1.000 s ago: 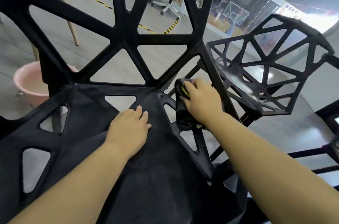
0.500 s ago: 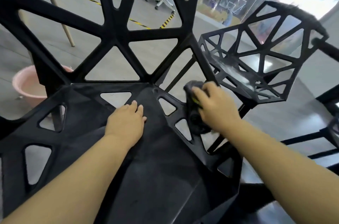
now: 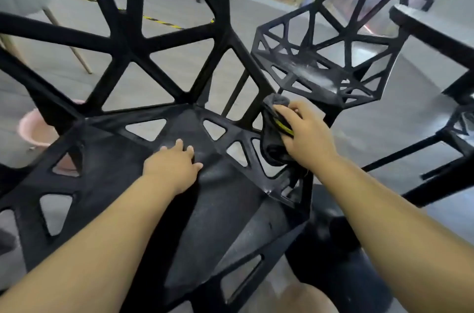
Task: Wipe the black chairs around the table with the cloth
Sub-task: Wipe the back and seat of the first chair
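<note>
A black chair with a lattice of triangular holes fills the near view, its backrest rising at the top left. My left hand lies flat on the middle of its seat, palm down, holding nothing. My right hand presses a dark cloth with a yellow stripe against the seat's right edge, beside the backrest strut. A second black chair of the same kind stands just beyond, to the right, its seat shiny.
A pink bucket sits on the grey floor at the left, behind the near chair. A black table edge and frame run along the right. A wooden chair leg slants at the upper left. Office chairs stand far back.
My right hand has slid the cloth along the seat's right edge toward the front and outward. My left hand has stayed flat on the seat. The view has shifted a little.
</note>
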The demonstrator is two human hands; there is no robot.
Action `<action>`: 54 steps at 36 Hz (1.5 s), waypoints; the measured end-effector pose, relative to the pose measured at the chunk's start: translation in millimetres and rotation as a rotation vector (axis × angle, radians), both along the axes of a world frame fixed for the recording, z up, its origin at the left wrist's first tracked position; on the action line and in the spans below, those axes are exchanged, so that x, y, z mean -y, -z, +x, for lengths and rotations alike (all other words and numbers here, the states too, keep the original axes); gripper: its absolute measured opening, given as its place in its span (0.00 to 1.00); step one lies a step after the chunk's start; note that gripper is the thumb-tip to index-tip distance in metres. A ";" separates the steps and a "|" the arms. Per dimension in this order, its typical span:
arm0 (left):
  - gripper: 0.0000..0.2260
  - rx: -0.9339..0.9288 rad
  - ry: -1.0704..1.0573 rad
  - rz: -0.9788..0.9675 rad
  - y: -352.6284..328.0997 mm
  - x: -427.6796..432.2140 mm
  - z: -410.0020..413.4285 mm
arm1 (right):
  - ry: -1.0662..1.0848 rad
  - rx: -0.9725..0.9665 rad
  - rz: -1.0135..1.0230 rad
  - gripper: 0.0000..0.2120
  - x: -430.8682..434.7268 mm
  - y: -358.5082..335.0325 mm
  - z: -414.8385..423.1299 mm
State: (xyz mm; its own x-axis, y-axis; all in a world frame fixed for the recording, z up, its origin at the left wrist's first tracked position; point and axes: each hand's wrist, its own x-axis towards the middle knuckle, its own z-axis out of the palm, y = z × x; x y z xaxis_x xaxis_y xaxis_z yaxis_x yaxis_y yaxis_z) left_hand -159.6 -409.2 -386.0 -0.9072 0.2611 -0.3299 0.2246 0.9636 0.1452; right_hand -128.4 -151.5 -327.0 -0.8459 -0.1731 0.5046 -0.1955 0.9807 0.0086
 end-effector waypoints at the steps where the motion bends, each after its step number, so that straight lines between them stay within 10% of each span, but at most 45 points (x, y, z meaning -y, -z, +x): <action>1: 0.26 0.000 0.021 -0.004 -1.9 -2.4 7.6 | 0.018 0.014 -0.031 0.25 -3.2 1.9 8.2; 9: 0.25 -0.011 0.103 0.106 -14.7 -16.4 70.8 | 0.339 0.022 -0.497 0.22 -12.2 22.1 72.2; 19: 0.24 -0.013 0.061 0.243 -12.8 -2.4 88.2 | 0.066 0.078 -0.265 0.20 16.3 46.1 106.4; 27: 0.24 0.002 0.055 0.291 -13.6 3.4 81.2 | 0.448 -0.064 -0.436 0.21 -8.3 32.1 64.7; 38: 0.22 0.029 0.033 0.360 -7.3 30.7 89.6 | -0.084 0.206 -0.381 0.22 73.1 56.1 112.1; 46: 0.18 -0.090 -0.170 0.254 -12.0 98.8 119.4 | 0.291 0.110 -0.283 0.20 80.5 52.7 72.4; 54: 0.20 -0.107 -0.200 0.145 -18.2 122.1 133.7 | -0.194 0.607 -0.261 0.36 154.2 35.5 106.4</action>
State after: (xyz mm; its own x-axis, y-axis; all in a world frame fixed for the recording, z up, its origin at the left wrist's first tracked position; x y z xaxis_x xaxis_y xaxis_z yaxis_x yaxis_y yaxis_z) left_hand -25.9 -531.3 -367.7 -0.9733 0.1104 -0.2013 0.0531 0.9612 0.2707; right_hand -22.0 -305.7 -362.5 -0.9578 -0.2874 -0.0025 -0.2637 0.8822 -0.3901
